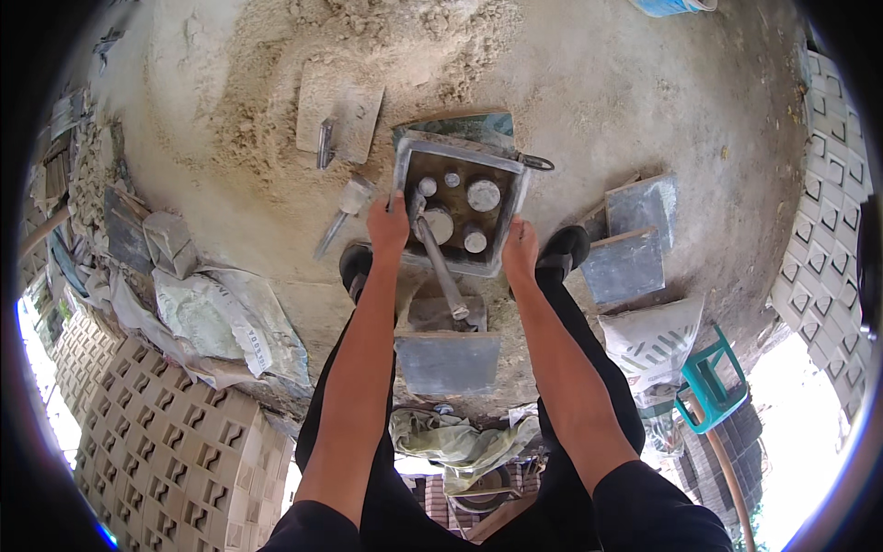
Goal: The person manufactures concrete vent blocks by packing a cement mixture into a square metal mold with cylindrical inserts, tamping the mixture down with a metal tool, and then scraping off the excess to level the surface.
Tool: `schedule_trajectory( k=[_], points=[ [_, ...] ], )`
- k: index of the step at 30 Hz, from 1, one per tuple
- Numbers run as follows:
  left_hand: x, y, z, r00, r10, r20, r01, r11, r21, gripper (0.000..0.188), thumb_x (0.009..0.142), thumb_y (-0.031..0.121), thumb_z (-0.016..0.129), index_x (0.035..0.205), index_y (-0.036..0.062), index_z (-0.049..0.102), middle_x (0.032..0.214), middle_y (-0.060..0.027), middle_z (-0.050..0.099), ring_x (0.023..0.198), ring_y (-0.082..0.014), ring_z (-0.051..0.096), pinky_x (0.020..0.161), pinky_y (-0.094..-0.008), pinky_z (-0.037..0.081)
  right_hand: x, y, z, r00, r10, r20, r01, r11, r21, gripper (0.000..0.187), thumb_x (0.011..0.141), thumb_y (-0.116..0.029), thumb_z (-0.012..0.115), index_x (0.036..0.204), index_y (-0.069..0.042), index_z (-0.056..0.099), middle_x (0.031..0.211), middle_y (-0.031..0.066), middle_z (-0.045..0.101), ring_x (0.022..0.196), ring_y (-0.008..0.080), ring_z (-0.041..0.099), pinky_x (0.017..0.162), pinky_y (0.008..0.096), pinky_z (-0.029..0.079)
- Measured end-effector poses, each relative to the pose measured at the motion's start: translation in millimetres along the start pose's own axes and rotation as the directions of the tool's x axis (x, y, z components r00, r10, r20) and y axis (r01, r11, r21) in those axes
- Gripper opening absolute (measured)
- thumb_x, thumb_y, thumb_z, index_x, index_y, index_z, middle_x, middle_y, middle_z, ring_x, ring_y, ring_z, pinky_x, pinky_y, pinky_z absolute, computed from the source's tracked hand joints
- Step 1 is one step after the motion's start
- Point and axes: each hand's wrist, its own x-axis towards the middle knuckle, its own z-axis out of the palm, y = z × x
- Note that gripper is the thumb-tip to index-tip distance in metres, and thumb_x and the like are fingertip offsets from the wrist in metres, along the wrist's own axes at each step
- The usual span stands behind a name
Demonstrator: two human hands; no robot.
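Note:
A square grey metal mould [463, 147] with raised walls sits on the ground between my feet. Several round pale discs of different sizes stand in its brown inside, among them a large disc [484, 194]. My left hand [388, 226] is closed on the left wall of the mould. On the opposite wall my right hand [521, 248] grips near the lower corner. A long-handled tool [440, 267] lies slanted over the near wall, its head in the mould beside my left hand. Both hands' fingertips are partly hidden.
Beyond the mould lie a flat trowel [354, 115] and loose sand [248, 110]. A mallet [355, 195] rests left of it. Grey boards [625, 267] lie at right, another board [448, 363] nearer me. Sacks [225, 317], a green stool [713, 382] and stacked patterned blocks [166, 432] stand around.

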Motion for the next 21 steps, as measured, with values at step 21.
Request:
schedule_trajectory(
  k=[21],
  points=[
    [-0.9,0.5,14.3,0.988,-0.147,0.05,0.143,0.988,0.063,0.055,0.091,0.042,0.058,0.071,-0.0091,0.056,0.064,-0.0248,0.056,0.063,-0.0416,0.055,0.062,-0.047,0.041,71.0,-39.5,-40.8,0.991,-0.136,0.02,0.136,0.991,-0.001,0.048,0.091,-0.044,0.057,0.085,0.003,0.064,0.072,0.0167,0.065,0.07,0.0304,0.063,0.067,0.0401,0.047]
  ],
)
